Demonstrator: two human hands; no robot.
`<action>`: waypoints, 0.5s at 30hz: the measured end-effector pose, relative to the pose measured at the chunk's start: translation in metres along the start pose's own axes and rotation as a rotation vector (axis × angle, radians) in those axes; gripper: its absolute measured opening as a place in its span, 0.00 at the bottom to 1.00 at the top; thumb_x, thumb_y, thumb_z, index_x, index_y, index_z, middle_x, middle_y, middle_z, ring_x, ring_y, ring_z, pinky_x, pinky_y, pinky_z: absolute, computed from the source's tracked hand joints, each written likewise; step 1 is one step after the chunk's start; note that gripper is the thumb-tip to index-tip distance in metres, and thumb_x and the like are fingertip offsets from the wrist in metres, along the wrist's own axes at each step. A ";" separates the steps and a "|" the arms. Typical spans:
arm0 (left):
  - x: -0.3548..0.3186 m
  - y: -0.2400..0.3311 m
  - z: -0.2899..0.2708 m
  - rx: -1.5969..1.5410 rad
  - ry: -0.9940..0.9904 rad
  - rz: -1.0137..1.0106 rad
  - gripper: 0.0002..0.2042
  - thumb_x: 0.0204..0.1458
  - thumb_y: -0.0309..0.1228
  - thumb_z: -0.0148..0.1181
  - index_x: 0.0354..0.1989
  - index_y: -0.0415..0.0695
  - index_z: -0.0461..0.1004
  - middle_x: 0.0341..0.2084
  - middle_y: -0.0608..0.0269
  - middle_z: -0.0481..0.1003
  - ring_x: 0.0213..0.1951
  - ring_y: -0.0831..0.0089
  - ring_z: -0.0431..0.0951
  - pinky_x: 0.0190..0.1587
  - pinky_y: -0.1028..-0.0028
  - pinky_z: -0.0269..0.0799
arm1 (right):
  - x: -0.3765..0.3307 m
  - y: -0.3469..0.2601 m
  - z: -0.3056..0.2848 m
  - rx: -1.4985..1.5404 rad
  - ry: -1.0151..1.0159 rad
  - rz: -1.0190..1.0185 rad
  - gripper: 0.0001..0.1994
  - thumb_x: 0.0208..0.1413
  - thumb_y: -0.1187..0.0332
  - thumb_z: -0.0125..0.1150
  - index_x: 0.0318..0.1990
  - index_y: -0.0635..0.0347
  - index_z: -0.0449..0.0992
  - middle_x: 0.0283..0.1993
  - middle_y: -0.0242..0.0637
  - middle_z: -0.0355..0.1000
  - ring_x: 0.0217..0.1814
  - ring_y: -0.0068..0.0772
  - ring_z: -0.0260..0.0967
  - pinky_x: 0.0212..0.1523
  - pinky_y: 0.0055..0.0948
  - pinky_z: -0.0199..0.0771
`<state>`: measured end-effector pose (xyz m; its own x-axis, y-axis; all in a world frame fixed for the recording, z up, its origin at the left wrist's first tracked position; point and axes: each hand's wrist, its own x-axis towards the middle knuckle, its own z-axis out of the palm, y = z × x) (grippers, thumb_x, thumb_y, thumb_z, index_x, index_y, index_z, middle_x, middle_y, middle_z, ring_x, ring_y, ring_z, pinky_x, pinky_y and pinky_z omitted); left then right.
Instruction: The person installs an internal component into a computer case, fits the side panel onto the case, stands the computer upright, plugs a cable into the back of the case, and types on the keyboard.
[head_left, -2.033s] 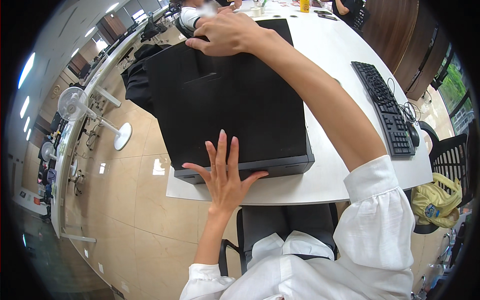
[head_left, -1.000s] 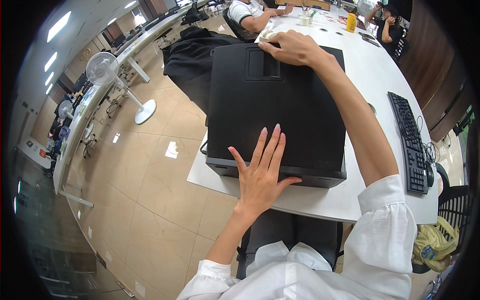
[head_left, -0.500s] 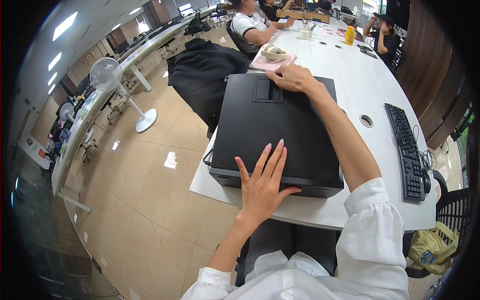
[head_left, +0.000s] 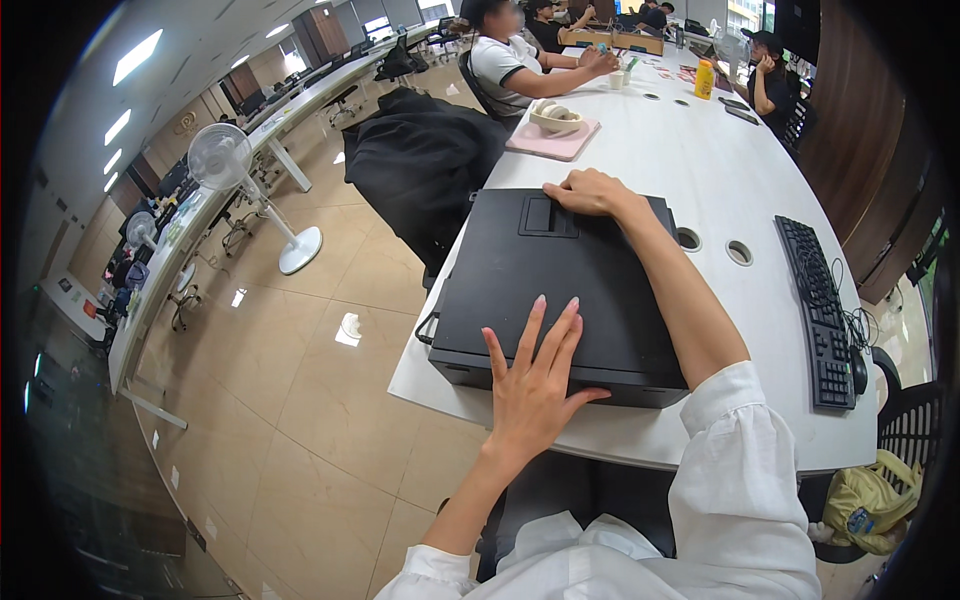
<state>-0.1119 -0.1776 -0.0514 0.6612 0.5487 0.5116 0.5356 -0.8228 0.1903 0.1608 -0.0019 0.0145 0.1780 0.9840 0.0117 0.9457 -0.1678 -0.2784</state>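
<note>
A black desktop computer case (head_left: 500, 270) lies on its side on the white table, close to the near edge. Its top panel has a recessed latch (head_left: 541, 217) at the far end. My left hand (head_left: 530, 390) is spread over the near edge of the case, fingers on the panel and thumb along the front. Reaching across the right side, my right hand (head_left: 595, 192) curls over the far edge just beside the latch, its thumb on top. Its other fingertips are hidden behind that edge.
A keyboard (head_left: 815, 310) and mouse (head_left: 857, 371) lie at right, near cable holes (head_left: 739, 252). Beyond the case are a pink pad (head_left: 565, 145) with white headphones (head_left: 556, 117), and a black-draped chair (head_left: 425, 165). Other people (head_left: 510, 75) sit farther along.
The far end of the case's top has come down, and my right hand has lowered with it. My left hand stays spread at the near edge. The view has shifted slightly.
</note>
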 end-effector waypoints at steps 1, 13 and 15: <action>-0.001 0.000 0.000 -0.008 -0.004 0.000 0.45 0.45 0.61 0.65 0.69 0.42 0.67 0.74 0.75 0.57 0.77 0.63 0.47 0.72 0.35 0.16 | 0.000 0.002 0.001 -0.001 -0.003 0.000 0.32 0.66 0.38 0.44 0.54 0.55 0.83 0.51 0.54 0.80 0.57 0.59 0.76 0.62 0.45 0.72; 0.004 0.001 -0.002 -0.028 0.032 0.005 0.44 0.43 0.59 0.69 0.66 0.43 0.69 0.70 0.65 0.64 0.75 0.58 0.53 0.74 0.37 0.22 | -0.004 -0.007 -0.004 -0.061 -0.054 0.037 0.30 0.65 0.41 0.45 0.55 0.56 0.82 0.57 0.52 0.77 0.61 0.56 0.74 0.63 0.49 0.71; 0.005 -0.001 -0.004 -0.028 0.023 0.009 0.44 0.43 0.59 0.69 0.65 0.42 0.69 0.69 0.63 0.65 0.74 0.57 0.56 0.74 0.37 0.26 | -0.005 -0.010 -0.005 -0.109 -0.046 0.021 0.29 0.67 0.41 0.42 0.56 0.51 0.82 0.56 0.52 0.78 0.59 0.56 0.75 0.62 0.50 0.72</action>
<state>-0.1112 -0.1752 -0.0459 0.6534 0.5378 0.5328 0.5142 -0.8318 0.2090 0.1519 -0.0059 0.0217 0.1878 0.9815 -0.0376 0.9663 -0.1915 -0.1721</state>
